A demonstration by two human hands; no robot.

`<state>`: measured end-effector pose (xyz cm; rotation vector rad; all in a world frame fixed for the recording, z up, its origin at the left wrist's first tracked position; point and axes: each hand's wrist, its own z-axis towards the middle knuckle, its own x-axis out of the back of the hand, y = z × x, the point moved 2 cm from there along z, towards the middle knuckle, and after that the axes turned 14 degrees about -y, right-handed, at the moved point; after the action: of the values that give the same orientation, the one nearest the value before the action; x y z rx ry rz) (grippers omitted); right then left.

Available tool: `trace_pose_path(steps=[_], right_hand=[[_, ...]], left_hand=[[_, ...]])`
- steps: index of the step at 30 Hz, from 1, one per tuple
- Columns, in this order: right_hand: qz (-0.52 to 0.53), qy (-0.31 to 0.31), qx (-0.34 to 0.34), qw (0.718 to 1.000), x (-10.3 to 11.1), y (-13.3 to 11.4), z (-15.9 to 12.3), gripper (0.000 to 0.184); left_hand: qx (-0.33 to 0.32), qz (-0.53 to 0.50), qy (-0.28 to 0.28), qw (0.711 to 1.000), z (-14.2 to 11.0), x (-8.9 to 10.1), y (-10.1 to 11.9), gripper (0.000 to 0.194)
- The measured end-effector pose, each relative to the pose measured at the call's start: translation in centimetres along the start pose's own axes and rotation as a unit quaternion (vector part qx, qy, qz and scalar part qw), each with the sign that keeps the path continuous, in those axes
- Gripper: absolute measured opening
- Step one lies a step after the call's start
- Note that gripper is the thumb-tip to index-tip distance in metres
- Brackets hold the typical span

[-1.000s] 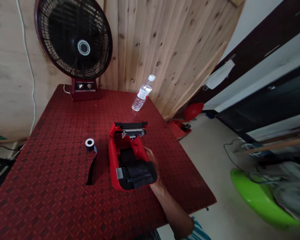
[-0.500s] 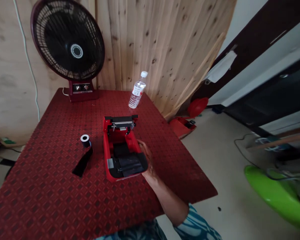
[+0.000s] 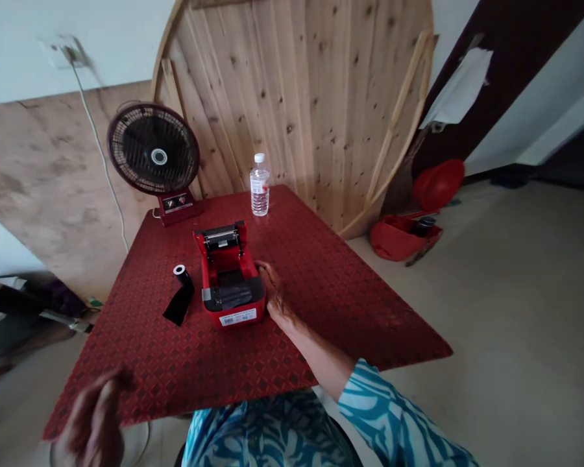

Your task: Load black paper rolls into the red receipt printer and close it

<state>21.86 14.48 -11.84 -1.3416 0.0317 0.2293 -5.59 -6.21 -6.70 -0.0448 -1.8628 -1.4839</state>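
A red label printer (image 3: 234,318) stands on the table with its lid tipped up at the back and its inside exposed. Black sheet material lies across its front opening. My right hand (image 3: 274,292) grips the printer's right side, its fingers partly hidden behind the casing. To the left of the printer, a small roll of black ribbon (image 3: 180,272) on a white core stands with its loose end spread over the tabletop. My left hand (image 3: 95,421) is at the lower left, by the table's near left corner and apart from the printer. Motion blurs its fingers.
The red patterned table (image 3: 331,305) carries a dark red fan (image 3: 158,155) at its back left and a clear water bottle (image 3: 259,191) behind the printer. A round wooden board (image 3: 302,97) leans behind the table. On the floor to the right sits a red container (image 3: 394,240).
The view has tilted and drawn back, showing more of the room. My left hand has come into sight at the lower left. My right hand stays on the printer.
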Motion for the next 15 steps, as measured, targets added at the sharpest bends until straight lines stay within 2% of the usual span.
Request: trace_pose_path(steps=[1, 3, 4, 6, 8, 11, 15], right_hand=[[-0.001, -0.002, 0.004, 1.0, 0.0, -0.1, 0.1, 0.033], [0.001, 0.0, 0.012, 1.0, 0.1, 0.0, 0.2, 0.033], [0.003, 0.001, 0.015, 1.0, 0.1, 0.1, 0.3, 0.033], [0.007, 0.002, 0.017, 1.0, 0.1, 0.4, 0.3, 0.034], [0.011, 0.008, 0.014, 1.0, 0.1, 0.7, 0.3, 0.035], [0.025, 0.048, 0.013, 0.998, 0.2, 0.6, 0.6, 0.036], [0.016, 0.076, 0.035, 0.996, 0.5, -1.3, 3.0, 0.034]], left_hand=[[-0.06, -0.038, -0.021, 0.997, 0.9, -1.0, 1.9, 0.035], [-0.139, -0.101, -0.115, 0.979, 3.0, -3.3, 5.7, 0.048], [-0.157, -0.123, -0.165, 0.966, 4.1, -4.4, 7.3, 0.054], [-0.164, -0.166, -0.227, 0.945, 6.0, -6.3, 9.5, 0.061], [-0.14, -0.195, -0.265, 0.934, 7.3, -7.6, 10.4, 0.069], [-0.119, -0.211, -0.283, 0.928, 8.2, -8.4, 10.1, 0.08], [-0.113, -0.206, -0.303, 0.924, 8.3, -9.0, 9.6, 0.089]])
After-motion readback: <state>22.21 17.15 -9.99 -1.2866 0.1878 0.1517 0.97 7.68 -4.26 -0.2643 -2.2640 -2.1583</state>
